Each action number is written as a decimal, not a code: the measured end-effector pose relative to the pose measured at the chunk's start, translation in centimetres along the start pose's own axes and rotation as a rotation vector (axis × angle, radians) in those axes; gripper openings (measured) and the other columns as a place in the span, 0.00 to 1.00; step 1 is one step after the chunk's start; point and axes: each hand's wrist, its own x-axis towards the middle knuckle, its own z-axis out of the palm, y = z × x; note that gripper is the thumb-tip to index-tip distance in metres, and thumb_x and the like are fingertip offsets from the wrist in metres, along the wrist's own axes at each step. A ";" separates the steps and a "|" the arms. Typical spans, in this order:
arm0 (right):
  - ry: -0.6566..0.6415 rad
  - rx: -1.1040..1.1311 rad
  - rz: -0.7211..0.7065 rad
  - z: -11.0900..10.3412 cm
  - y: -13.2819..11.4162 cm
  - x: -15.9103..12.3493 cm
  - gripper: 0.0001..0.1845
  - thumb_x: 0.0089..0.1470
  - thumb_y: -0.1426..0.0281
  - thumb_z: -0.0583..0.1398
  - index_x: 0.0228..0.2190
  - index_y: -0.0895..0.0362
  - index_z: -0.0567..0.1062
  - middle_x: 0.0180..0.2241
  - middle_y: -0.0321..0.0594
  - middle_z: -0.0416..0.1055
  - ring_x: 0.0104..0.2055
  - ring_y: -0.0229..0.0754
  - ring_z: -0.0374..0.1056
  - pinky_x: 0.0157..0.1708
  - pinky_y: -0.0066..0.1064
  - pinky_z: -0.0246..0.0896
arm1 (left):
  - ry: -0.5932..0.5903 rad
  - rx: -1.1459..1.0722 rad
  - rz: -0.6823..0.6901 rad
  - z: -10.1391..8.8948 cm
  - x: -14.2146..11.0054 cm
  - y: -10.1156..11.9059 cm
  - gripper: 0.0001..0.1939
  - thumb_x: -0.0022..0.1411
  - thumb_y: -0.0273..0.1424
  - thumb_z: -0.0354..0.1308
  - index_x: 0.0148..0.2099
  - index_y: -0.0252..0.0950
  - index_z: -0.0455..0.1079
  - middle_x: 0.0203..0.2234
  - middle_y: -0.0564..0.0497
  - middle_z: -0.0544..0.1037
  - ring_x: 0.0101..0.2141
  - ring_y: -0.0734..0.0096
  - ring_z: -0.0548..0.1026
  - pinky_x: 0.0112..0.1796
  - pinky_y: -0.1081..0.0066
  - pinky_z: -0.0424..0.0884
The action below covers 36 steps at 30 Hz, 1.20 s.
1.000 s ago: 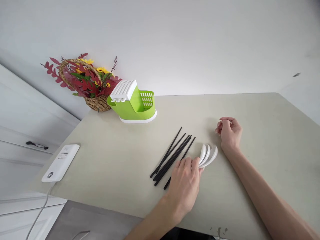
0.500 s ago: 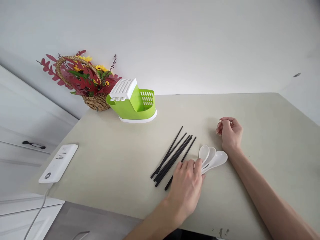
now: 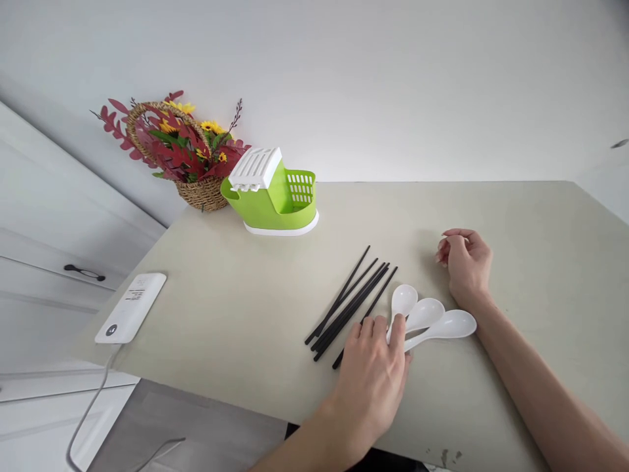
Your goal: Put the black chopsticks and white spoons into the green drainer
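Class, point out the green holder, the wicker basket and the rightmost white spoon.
Green holder (image 3: 260,208): head view, on its outer side wall.
Wicker basket (image 3: 201,195): head view, on its woven side.
Rightmost white spoon (image 3: 457,324): head view, on its bowl.

Softly and evenly lit now, glowing palest on the wall (image 3: 393,151) just right of the green caddy (image 3: 275,206), dimming far above and right of it! Casting faint, blurry-edged shadows; reading fairly crisp, stretching wide-angle toward the edges.
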 end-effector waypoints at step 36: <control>-0.037 0.021 0.023 0.5 -0.2 -0.2 0.08 0.49 0.70 0.58 0.34 0.53 0.74 0.24 0.30 0.69 0.21 0.33 0.63 0.21 0.26 0.56 | 0.767 0.068 -0.155 -14.1 12.7 -23.8 0.27 0.72 0.52 0.51 0.61 0.39 0.69 0.61 0.38 0.75 0.65 0.45 0.66 0.69 0.39 0.53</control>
